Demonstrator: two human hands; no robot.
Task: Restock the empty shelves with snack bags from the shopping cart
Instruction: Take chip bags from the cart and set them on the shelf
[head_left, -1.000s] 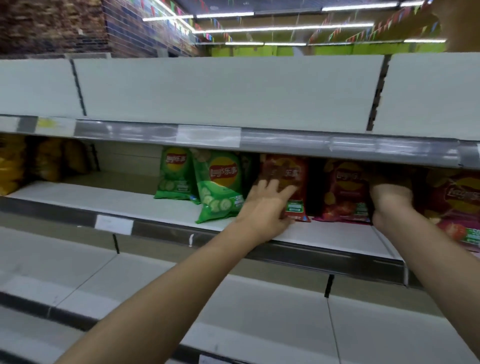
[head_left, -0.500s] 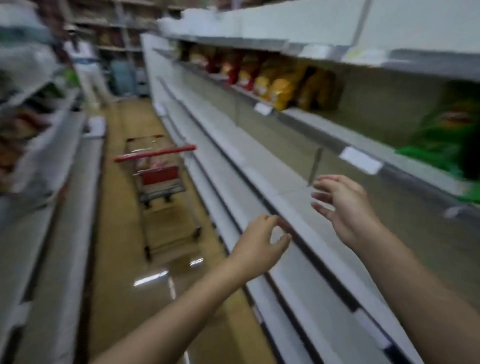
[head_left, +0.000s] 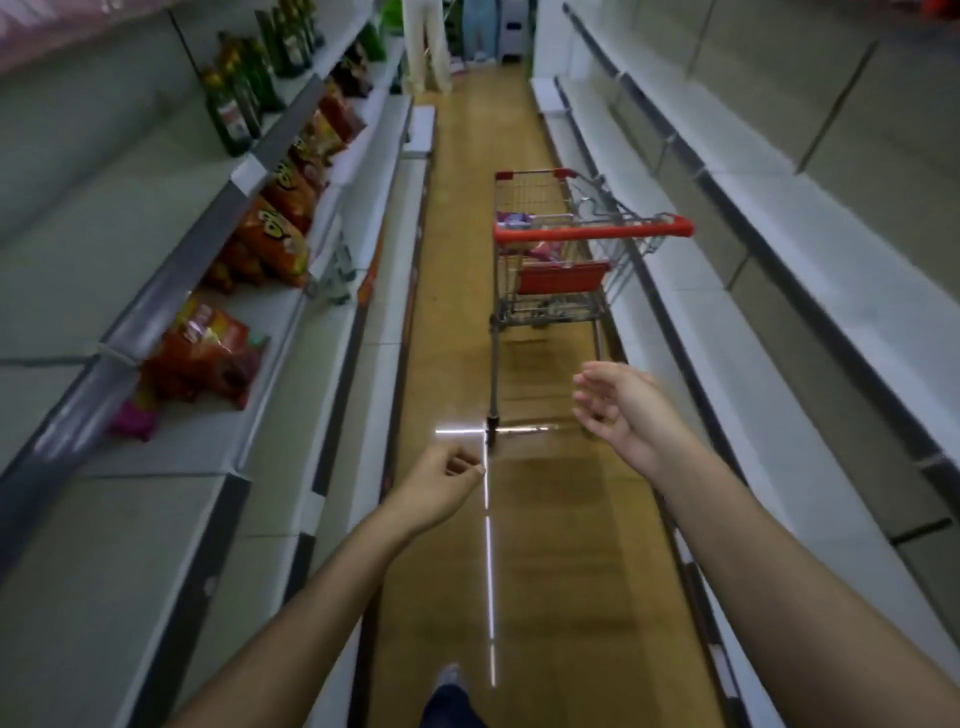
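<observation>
Head view: half a second ago the aisle ran off to the upper left with the stocked shelf on the right of the frame; now the camera looks straight down the aisle. The shopping cart (head_left: 571, 249), earlier at left centre, now stands in the upper middle, its red handle bar facing the person and its right side close against the lower shelves on the right (head_left: 753, 291).

Both hands are apart and hold nothing, as they did before. The left hand (head_left: 441, 486) sits just below frame centre with fingers loosely curled toward the thumb. The right hand (head_left: 618, 410) is higher and to the right, fingers relaxed and slightly bent, palm turned inward, near the cart's lower end but not touching it.

Snack bags (head_left: 524, 234) lie in the cart basket, pink and red, partly hidden by the handle. More orange and red bags (head_left: 280, 218) line the shelves on the left (head_left: 171, 467).

The wooden floor (head_left: 561, 545) runs open between the shelf edges from the bottom of the frame up to the cart, with a wider strip left of the cart. A person's legs (head_left: 426, 47) stand far up the aisle at top centre.
</observation>
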